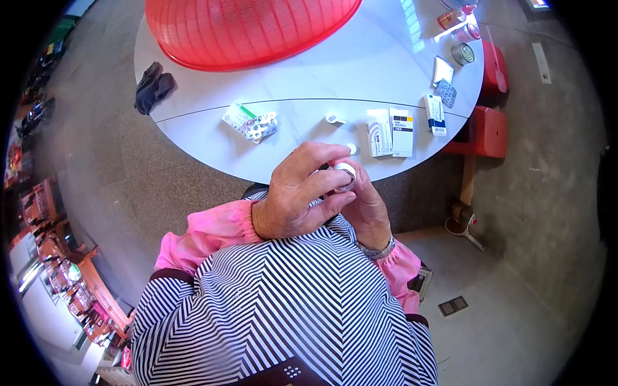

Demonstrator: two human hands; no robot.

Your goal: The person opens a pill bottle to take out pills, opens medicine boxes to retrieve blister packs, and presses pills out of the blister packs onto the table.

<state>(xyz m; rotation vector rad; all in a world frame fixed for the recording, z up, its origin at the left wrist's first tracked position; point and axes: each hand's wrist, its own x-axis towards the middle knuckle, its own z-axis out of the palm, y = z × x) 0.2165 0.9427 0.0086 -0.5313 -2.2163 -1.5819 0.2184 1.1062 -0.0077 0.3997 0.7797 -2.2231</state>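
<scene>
At centre frame, the left hand [293, 193] and right hand [372, 211] met, each grip closed on a small white-rimmed container [346, 170], seemingly for steadiness; above and right, two slim boxes [381, 135] lay together on the white tabletop [309, 83], apparently within easy reach.

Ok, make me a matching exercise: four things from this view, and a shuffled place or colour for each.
1. Round white-topped item
2. Dark cloth
3. Mesh dome
4. Greenish tin

A. Red
B. Near the right edge of the table
C. Between the left hand and the right hand
D. At the left edge of the table

Pairs: 1-C, 2-D, 3-A, 4-B
</scene>
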